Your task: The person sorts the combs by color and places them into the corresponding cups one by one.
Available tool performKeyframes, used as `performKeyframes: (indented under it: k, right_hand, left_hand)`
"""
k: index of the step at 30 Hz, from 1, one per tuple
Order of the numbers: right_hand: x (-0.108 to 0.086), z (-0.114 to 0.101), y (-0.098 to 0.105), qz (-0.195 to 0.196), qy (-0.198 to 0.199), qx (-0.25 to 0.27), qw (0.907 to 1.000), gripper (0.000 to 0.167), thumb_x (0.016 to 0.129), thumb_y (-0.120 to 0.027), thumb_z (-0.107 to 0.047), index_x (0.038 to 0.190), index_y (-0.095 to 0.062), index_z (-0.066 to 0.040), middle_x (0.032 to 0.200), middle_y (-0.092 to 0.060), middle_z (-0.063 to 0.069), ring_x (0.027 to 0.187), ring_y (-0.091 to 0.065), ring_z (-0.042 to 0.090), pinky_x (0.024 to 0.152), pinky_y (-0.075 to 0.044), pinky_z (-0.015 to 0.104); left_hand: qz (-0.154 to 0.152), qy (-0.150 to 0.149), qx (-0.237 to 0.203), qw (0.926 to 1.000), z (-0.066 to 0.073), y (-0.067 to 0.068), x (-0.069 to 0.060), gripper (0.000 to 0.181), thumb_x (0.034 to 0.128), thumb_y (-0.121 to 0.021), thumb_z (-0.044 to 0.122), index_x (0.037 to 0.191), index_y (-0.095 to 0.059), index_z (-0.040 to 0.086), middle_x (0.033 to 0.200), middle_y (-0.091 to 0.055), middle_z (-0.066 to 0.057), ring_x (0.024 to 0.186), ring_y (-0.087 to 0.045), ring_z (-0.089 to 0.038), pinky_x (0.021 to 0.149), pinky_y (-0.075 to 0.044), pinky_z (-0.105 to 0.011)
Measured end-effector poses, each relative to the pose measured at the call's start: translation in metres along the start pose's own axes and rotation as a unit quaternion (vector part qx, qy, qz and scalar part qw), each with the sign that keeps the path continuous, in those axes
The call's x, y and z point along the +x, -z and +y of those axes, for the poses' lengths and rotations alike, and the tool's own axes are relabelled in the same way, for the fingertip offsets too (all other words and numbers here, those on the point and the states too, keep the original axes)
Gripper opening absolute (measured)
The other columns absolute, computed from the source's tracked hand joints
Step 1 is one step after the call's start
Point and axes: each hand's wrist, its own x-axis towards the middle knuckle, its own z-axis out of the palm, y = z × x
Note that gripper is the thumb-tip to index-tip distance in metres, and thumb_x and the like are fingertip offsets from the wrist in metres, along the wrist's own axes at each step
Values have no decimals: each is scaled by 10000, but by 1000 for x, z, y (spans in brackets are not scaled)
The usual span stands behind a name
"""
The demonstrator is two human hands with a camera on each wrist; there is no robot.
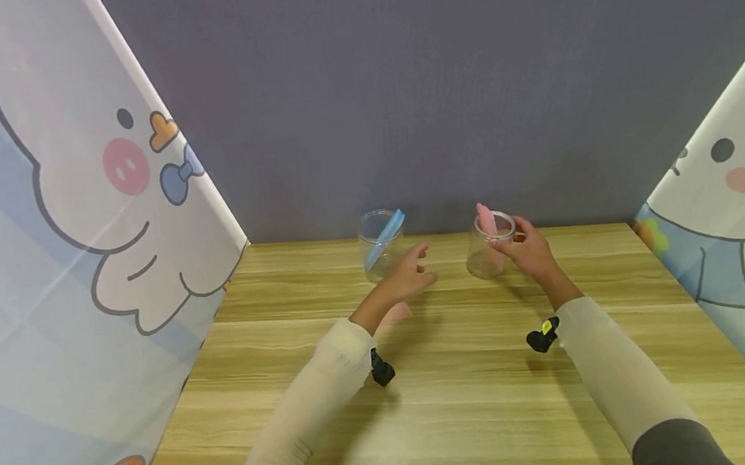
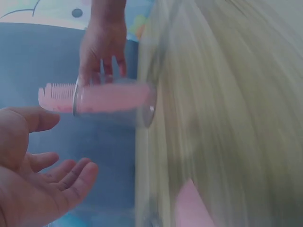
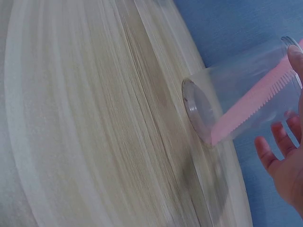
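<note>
Two clear jars stand at the back of the table. The left jar (image 1: 376, 262) contains a slim blue object (image 1: 384, 239), which leans above the rim. A pink comb (image 3: 251, 104) leans inside the right jar (image 3: 232, 90), with one end above its rim. My right hand (image 1: 530, 250) holds this jar near its rim, thumb in front; its other fingers (image 3: 267, 153) spread beside the glass. My left hand (image 1: 405, 278) hovers in front of the left jar, fingers loosely bent and holding nothing. A pink, pointed piece (image 2: 191, 208) lies on the table, partly hidden by my left arm.
The wood-grain table (image 1: 474, 419) meets a dark grey wall (image 1: 399, 93) just behind the jars. Cartoon-printed panels flank it, one on the left (image 1: 73, 241) and one on the right (image 1: 740, 224). Small black devices sit at both wrists.
</note>
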Motion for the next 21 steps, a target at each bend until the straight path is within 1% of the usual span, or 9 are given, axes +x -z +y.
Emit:
performKeyframes:
  k: [3,6,8,11,13,15,19,21]
  right_hand:
    - [1,0,0,-13,20,-9,10000,843,950,-719,-363,1595,-278,-46,1549,-402,289,1379,-441,466,1016,-460,538]
    - [0,0,2,-35,18,-5,10000,854,950,-717,-377,1599,-270,-49,1560,-389,288,1396,-422,478,1046,-449,586]
    - [0,-1,3,-52,-5,-9,10000,861,949,-717,-391,1604,-264,-62,1567,-382,281,1406,-410,480,1056,-439,613]
    - [-2,-1,3,-62,-14,-69,10000,868,950,-712,-403,1607,-256,-64,1570,-378,283,1404,-405,487,1057,-435,627]
    - [-2,-2,3,-50,-7,-103,9999,865,951,-712,-393,1605,-258,-54,1566,-380,289,1394,-413,490,1052,-440,620]
    - [-2,-2,2,-19,3,-104,9999,858,951,-716,-372,1600,-264,-40,1561,-385,295,1383,-421,493,1051,-440,610]
    - [-2,-2,1,13,25,-75,10000,850,952,-717,-354,1595,-268,-27,1559,-385,298,1374,-426,494,1045,-440,595]
    - [-2,-1,0,3,24,-58,10000,847,955,-712,-363,1596,-267,-34,1559,-382,294,1373,-424,488,1035,-444,586]
  left_hand:
    - [-88,26,280,9996,-10,8,-9,732,976,-627,189,1595,-272,28,1600,-359,-250,1370,-504,-444,1097,-477,-512]
    - [-158,0,533,9985,-19,14,-17,713,973,-634,174,1575,-297,-3,1580,-378,-274,1366,-503,-470,1116,-458,-519]
    - [-201,-14,569,9982,-23,17,-22,719,966,-642,142,1573,-291,-18,1582,-374,-277,1375,-486,-487,1132,-440,-525]
    - [-181,-64,657,9977,-28,22,-30,733,945,-662,107,1567,-297,-22,1578,-381,-278,1386,-472,-490,1143,-426,-531]
    - [-144,-57,822,9965,-31,25,-35,744,933,-672,98,1569,-302,-14,1576,-391,-265,1400,-465,-470,1148,-422,-527]
    - [-118,35,1036,9945,-34,27,-41,739,932,-683,107,1564,-318,-6,1570,-402,-254,1412,-457,-443,1149,-418,-532]
    - [-111,367,1362,9899,-41,33,-54,750,939,-703,122,1574,-318,13,1586,-384,-219,1445,-415,-403,1145,-416,-542]
    - [-117,543,1368,9890,-45,36,-62,761,938,-710,121,1579,-312,21,1573,-380,-234,1425,-432,-408,1115,-444,-550]
